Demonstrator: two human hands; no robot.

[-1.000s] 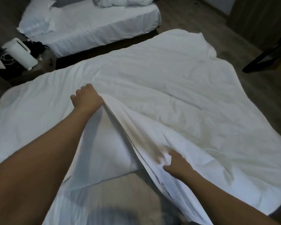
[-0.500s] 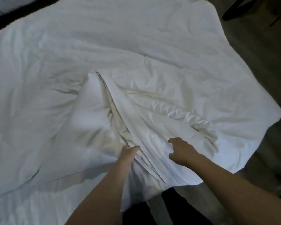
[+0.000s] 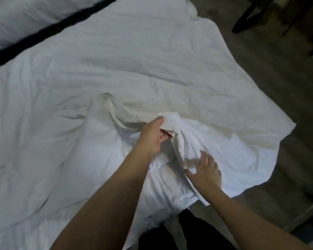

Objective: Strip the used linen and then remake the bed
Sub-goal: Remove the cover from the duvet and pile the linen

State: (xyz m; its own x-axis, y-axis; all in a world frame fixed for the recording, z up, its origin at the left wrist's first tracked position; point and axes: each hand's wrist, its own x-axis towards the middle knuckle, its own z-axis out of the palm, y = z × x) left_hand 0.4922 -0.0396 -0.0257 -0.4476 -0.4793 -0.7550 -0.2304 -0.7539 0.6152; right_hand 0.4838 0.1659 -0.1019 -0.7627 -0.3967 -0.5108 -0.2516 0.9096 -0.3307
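Head view, single frame.

Duvet [image 3: 152, 73]: white, creased, spread wide and taking up most of the view. Its far right corner lies over the wooden floor [image 3: 271, 91]. Its right edge runs in a wavy line down toward the person. A raised ridge of cloth stands near the centre, just left of the hands.

Cover [image 3: 215, 141]: white cloth, gathered into folds at the near edge of the duvet, between and around the two hands. Where cover ends and duvet begins is hard to tell.

Left hand [image 3: 153, 136]: fingers and thumb curled round a bunched fold of the cover, lifting it a little off the surface. Forearm enters from the lower left.

Right hand [image 3: 204, 168]: fingers straight and spread, laid flat on the cover near its loose edge, gripping nothing. Somewhat blurred. Forearm enters from the lower right.

Second bed [image 3: 25, 17]: white, upper left, set apart from the duvet by a dark gap.

Dark furniture legs [image 3: 246, 17]: upper right, on the floor, well apart from the duvet.

Dark clothing [image 3: 197, 231]: bottom centre, below the hanging cloth.
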